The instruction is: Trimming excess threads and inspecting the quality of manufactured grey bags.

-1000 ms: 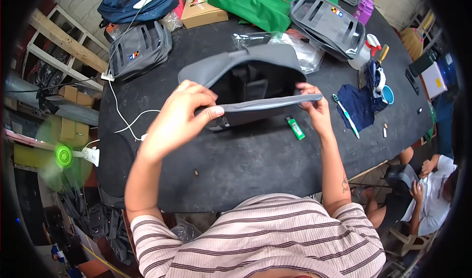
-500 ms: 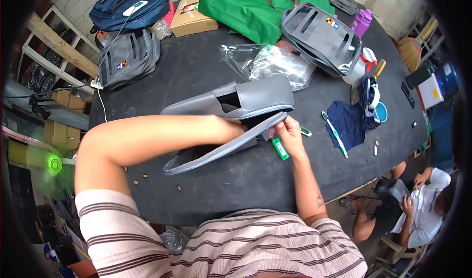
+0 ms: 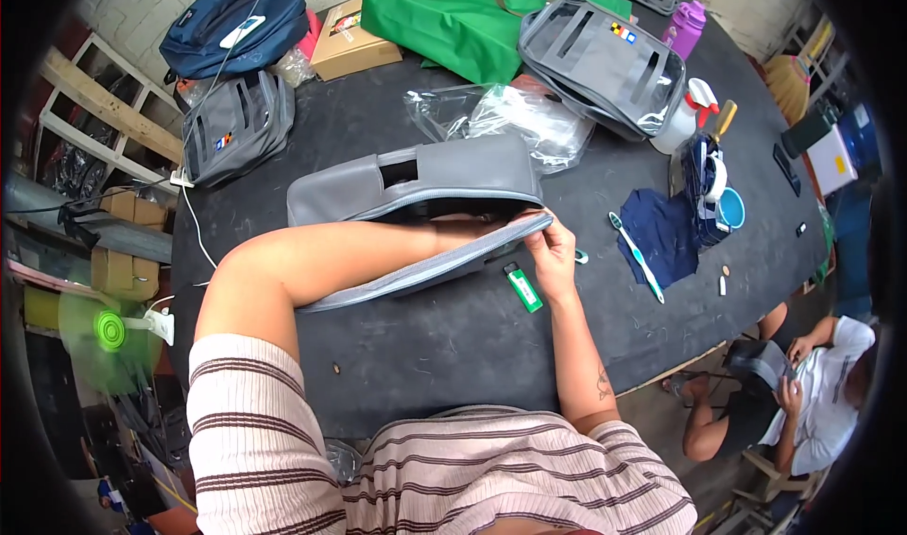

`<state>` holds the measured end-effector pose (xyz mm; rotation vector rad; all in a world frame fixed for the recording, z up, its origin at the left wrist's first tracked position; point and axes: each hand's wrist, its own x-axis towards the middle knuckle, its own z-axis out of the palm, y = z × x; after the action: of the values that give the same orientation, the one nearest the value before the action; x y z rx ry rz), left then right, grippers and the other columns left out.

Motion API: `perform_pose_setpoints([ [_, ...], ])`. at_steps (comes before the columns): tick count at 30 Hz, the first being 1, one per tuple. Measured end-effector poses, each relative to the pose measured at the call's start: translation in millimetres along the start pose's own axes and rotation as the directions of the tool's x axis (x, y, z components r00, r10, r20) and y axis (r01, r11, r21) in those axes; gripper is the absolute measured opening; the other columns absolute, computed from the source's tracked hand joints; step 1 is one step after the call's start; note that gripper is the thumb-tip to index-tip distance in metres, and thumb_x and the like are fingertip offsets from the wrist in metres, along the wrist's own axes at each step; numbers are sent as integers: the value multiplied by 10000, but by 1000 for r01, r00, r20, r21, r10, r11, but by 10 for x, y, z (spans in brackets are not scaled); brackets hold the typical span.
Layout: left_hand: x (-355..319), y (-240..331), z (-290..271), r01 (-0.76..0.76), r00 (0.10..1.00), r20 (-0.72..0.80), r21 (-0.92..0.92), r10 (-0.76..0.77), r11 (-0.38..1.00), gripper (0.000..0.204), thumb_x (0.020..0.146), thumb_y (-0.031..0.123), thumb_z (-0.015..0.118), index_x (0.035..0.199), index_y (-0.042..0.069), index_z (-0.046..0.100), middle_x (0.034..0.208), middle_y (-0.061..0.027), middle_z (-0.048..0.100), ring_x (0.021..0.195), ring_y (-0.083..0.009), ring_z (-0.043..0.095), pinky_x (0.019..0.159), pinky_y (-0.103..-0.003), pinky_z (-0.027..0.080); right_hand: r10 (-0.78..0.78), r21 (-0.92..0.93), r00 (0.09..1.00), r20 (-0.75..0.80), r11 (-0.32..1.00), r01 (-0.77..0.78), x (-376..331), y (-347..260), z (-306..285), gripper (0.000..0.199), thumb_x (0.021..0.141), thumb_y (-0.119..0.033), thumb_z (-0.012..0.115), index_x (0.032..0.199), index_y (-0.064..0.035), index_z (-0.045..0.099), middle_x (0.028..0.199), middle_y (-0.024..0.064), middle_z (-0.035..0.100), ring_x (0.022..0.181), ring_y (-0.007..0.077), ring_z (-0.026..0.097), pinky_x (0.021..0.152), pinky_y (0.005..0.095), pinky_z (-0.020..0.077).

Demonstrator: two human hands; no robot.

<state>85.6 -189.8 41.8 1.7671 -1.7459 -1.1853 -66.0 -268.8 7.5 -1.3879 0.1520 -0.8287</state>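
Observation:
A grey bag [image 3: 472, 168] lies on its side on the dark table, its long zipper open toward me. My left forearm goes in through this opening, and my left hand [image 3: 461, 234] is mostly inside, near the bag's right end; its fingers are hidden. My right hand [image 3: 551, 251] pinches the zippered edge at the right corner, thumb and fingers closed on it. Just left of that wrist, a green lighter [image 3: 522, 287] with a dark end rests on the table. Partly hidden behind the right hand is a small green and white item [image 3: 580, 257].
Toothbrush [image 3: 638, 256] and navy cloth [image 3: 661, 237] lie right, beside a dark blue caddy [image 3: 701, 181] and spray bottle [image 3: 678, 124]. Behind are clear plastic [image 3: 529, 124], grey bags [image 3: 605, 67], a green bag [image 3: 444, 15] and a blue backpack [image 3: 231, 29]. Another person [image 3: 822, 384] sits at right.
The view has shifted a little. My left elbow has moved right, and the left hand sits farther toward the bag's right end. My right hand still pinches the edge, now with the lighter clear of it.

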Motion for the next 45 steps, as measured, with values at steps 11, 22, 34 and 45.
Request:
perform_pose_setpoints([
  [11,-369,-376,-22,-30,999,45,158,23,987,372,927,388,439,1197,139,496,1016,-81,587,922,-227,580,790,-336,454,-70,-390,976,204,909,147,84,9,-137,301,860,-313,609,873,-14,584,1034,105,558,965,257,511,864,355,385],
  [22,-1306,-845,-116,-65,995,93,351,35,934,387,920,364,443,1239,145,465,1074,-109,585,975,-266,581,824,-353,456,-16,-439,962,272,888,139,121,4,-74,339,847,-334,603,1033,-52,624,1164,82,544,1064,283,467,950,372,332],
  [34,-1337,-1168,-211,-81,975,218,517,-40,852,516,904,283,444,1389,159,320,1298,-156,489,1159,-345,501,944,-390,418,21,-308,964,266,949,64,185,-64,103,395,905,-393,559,921,-1,602,1169,81,542,1054,244,490,912,332,373],
  [45,-1459,-214,-227,449,888,137,-57,-438,892,419,933,318,535,1260,56,547,1146,-61,612,1041,-160,548,962,-299,394,87,-309,959,268,951,1,200,-141,213,312,960,-341,496,991,-39,569,948,-16,551,922,94,474,845,241,372],
])
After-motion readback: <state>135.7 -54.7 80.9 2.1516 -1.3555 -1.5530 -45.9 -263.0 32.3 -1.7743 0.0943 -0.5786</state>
